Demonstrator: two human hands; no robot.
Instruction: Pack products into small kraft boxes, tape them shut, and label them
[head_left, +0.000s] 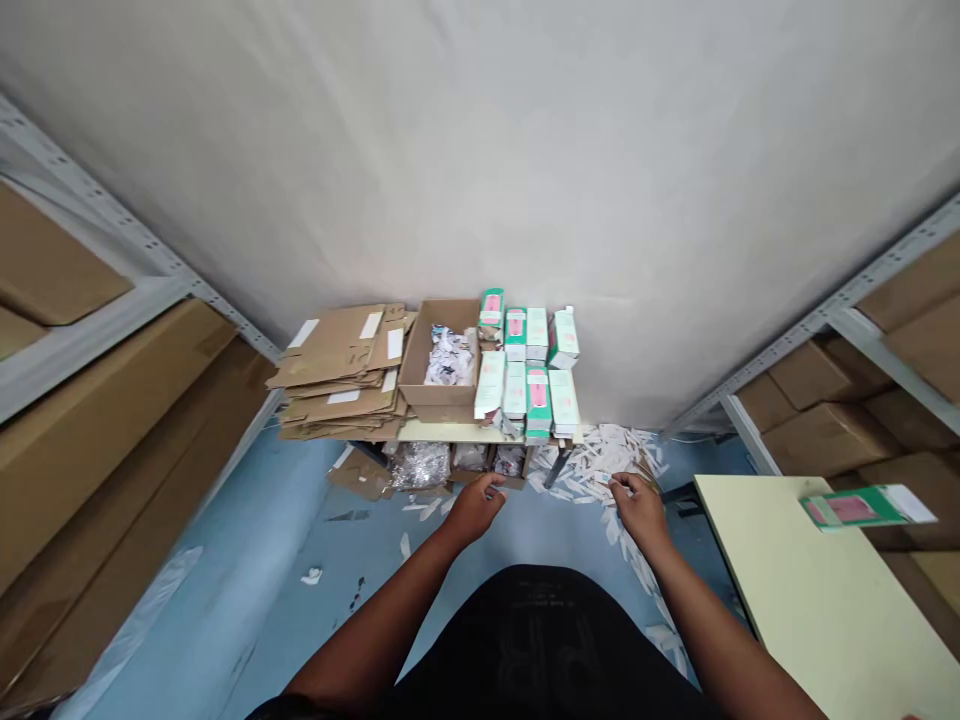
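My left hand [478, 508] hangs in the air before the low table, its fingers loosely curled. A gap shows between thumb and forefinger, and I see nothing in it. Farther right, my right hand [639, 506] is closed in a pinch. A small pale bit shows at its fingertips, hard to tell from the white strips [611, 450] on the floor behind. Beyond both hands, several green and white product boxes [538, 400] stand on the table [450, 432]. Left of them is an open carton [439, 402] with crumpled paper scraps [450, 355] inside.
Flattened cardboard boxes [330, 350] are stacked at the table's left end. Beneath it lie clear plastic wrap [421, 466] and small cartons [510, 462]. At right, a pale table [795, 580] bears a green box [855, 508]. Shelves with large cartons [127, 430] flank both sides.
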